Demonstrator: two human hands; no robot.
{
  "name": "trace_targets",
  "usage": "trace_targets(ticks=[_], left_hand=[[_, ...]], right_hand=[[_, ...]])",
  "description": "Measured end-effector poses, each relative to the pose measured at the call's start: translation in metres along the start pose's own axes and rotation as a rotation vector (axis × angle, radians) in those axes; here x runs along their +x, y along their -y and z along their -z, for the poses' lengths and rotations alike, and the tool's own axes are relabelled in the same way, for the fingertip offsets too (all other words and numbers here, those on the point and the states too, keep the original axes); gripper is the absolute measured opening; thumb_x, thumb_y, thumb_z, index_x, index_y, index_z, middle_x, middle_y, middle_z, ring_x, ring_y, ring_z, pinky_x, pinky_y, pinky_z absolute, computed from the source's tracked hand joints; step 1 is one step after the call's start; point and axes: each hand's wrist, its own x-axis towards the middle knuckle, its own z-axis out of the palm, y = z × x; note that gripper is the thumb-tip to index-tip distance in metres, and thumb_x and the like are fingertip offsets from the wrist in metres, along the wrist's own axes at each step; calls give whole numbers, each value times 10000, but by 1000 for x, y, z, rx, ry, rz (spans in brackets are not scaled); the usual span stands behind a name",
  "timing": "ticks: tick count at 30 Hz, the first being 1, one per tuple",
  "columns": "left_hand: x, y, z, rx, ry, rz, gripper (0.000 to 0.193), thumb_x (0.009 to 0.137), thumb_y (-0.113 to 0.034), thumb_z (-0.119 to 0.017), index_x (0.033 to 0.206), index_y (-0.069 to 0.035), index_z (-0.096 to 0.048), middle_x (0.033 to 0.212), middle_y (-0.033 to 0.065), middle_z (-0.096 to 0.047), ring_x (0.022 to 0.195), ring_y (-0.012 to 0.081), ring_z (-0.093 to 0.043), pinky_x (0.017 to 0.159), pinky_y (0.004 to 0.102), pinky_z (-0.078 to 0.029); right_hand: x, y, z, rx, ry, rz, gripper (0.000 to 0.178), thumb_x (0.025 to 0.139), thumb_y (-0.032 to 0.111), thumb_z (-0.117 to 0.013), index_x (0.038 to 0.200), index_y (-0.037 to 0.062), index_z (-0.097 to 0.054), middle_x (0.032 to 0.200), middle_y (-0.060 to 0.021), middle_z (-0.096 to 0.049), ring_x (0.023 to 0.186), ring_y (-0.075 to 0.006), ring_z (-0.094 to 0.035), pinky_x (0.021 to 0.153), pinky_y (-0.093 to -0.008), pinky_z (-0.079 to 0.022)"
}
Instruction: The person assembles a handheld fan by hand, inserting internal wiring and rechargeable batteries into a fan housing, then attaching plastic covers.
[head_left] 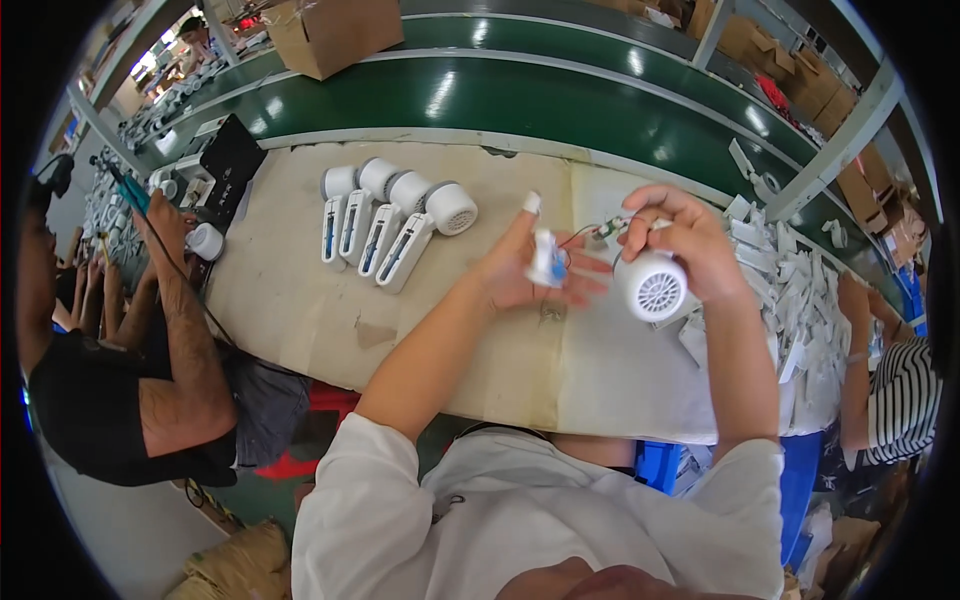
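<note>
My left hand (515, 262) is palm up with its fingers spread and a white cover on the thumb tip. A small white and blue part (547, 262), blurred, is over the palm; whether it rests there I cannot tell. Thin wires run from near it to a small green circuit board (606, 229) by my right fingertips. My right hand (690, 240) grips a white round fan head (656, 287) with a slotted grille facing me. To the left, several white handheld fans (405, 250) lie in a row, blue showing along their handles.
A pile of white plastic parts (790, 290) covers the right of the worktable (300, 300). Beyond runs a green conveyor (560, 95) with a cardboard box (330, 35). A black box (225, 165) stands at left. A person in black (130, 400) works there; a striped sleeve (900, 400) shows right.
</note>
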Motion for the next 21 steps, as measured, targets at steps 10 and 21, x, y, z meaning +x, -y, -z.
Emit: trace_targets(ticks=[10,21], left_hand=[[-17,22,-39,846,-94,-43,417,782,-164,-621,1150,-35,-475,989,97,-604,918,145,-572,793,281,-462],[-9,31,-48,1698,-888,-383,312,716,-92,-561,1001,1,-474,807,166,-582,733,335,-578,652,390,-451]], right_hand=[[-23,-56,-11,-134,-363,30,200,811,-6,-491,972,-6,-610,773,-37,-591,604,-55,-476,556,-192,-397],[-37,-56,-45,-875,-560,563,255,734,-63,-610,952,63,-646,843,-83,-628,685,-167,-568,602,-259,-463]])
